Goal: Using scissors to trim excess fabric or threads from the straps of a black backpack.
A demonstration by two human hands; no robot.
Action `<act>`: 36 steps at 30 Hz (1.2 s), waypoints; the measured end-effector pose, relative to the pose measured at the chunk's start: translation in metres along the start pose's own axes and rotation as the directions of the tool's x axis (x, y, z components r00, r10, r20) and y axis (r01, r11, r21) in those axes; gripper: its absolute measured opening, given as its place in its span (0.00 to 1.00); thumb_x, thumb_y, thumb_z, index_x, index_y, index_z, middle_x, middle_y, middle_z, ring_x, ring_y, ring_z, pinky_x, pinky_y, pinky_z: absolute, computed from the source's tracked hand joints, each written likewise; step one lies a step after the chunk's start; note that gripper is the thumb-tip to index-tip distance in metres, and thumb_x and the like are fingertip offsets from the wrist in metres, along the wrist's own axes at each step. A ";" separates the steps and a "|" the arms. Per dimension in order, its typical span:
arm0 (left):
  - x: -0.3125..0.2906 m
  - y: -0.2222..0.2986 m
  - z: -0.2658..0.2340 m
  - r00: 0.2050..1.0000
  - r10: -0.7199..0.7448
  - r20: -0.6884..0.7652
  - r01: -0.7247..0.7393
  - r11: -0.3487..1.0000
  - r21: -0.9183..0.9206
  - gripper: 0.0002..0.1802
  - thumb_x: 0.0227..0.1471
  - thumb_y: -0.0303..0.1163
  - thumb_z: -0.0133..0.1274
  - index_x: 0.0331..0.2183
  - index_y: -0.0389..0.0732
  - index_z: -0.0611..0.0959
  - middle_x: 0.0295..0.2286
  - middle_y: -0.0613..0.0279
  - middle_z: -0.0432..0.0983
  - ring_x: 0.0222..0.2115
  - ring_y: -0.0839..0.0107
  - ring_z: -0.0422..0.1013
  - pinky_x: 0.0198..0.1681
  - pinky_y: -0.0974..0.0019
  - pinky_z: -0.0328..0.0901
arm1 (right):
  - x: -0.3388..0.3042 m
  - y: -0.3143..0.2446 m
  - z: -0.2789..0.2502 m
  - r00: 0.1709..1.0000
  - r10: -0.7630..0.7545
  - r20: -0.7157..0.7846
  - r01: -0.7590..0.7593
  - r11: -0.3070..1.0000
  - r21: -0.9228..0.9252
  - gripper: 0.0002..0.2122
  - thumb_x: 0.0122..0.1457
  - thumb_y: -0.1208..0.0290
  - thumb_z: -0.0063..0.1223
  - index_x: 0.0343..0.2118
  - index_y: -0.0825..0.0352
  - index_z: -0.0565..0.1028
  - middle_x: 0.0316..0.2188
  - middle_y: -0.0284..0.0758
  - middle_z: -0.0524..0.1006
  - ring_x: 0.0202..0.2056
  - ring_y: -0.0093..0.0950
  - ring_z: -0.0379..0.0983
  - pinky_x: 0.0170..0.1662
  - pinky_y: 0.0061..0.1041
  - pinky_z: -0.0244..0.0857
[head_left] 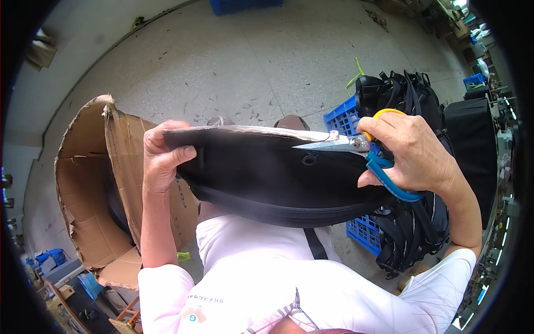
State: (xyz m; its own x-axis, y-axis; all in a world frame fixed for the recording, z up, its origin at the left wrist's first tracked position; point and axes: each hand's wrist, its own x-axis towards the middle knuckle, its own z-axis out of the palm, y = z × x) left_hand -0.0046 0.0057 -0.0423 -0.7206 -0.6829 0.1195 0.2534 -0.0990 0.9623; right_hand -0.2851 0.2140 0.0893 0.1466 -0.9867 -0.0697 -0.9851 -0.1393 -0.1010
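A black fabric bag (256,167) spans the space before my chest, with a pale strip (261,131) running along its far edge and a small round eyelet on its face. My left hand (166,153) pinches the bag's left corner, thumb on the near side. In my right hand (409,150) is a pair of scissors (331,146) with one yellow and one blue handle. Their blades point left, lying close along the pale strip near its right end. The blades look nearly together; whether fabric is between them I cannot tell.
To the left stands a large open cardboard box (92,183) with something dark inside. Blue plastic crates (340,118) at the right hold several black strapped bags (400,94). A black padded surface (473,150) lies farther right. Dark scraps dot the grey floor (222,67).
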 end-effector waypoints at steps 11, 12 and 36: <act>-0.003 -0.005 -0.003 1.000 -0.005 -0.024 0.004 0.998 -0.058 0.15 0.33 0.22 0.64 0.29 0.35 0.79 0.24 0.67 0.75 0.27 0.79 0.68 0.34 0.77 0.63 | 0.005 0.001 0.004 0.994 0.036 0.105 -0.036 0.999 -0.002 0.27 0.39 0.47 0.60 0.32 0.70 0.71 0.19 0.37 0.72 0.21 0.31 0.71 0.28 0.26 0.66; -0.003 -0.005 -0.003 1.000 -0.010 -0.018 0.009 0.997 -0.070 0.15 0.33 0.22 0.64 0.29 0.35 0.80 0.24 0.66 0.75 0.27 0.79 0.68 0.33 0.77 0.63 | 0.007 0.000 0.003 0.997 0.028 0.069 -0.030 0.999 0.036 0.27 0.39 0.48 0.61 0.32 0.70 0.71 0.20 0.38 0.72 0.22 0.32 0.71 0.28 0.26 0.66; -0.008 -0.012 -0.006 0.999 0.029 -0.018 -0.032 0.991 -0.133 0.14 0.33 0.22 0.64 0.28 0.34 0.79 0.23 0.64 0.75 0.25 0.78 0.69 0.30 0.76 0.63 | 0.028 -0.005 0.013 0.997 -0.069 0.035 0.070 0.998 -0.012 0.27 0.39 0.47 0.60 0.32 0.68 0.71 0.18 0.37 0.70 0.22 0.32 0.70 0.26 0.26 0.65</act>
State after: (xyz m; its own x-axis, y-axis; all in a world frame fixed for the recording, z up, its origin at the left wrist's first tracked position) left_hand 0.0023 0.0076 -0.0560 -0.7011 -0.6985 0.1434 0.3596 -0.1727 0.9170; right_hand -0.2749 0.1876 0.0752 0.2174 -0.9713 -0.0969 -0.9735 -0.2086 -0.0936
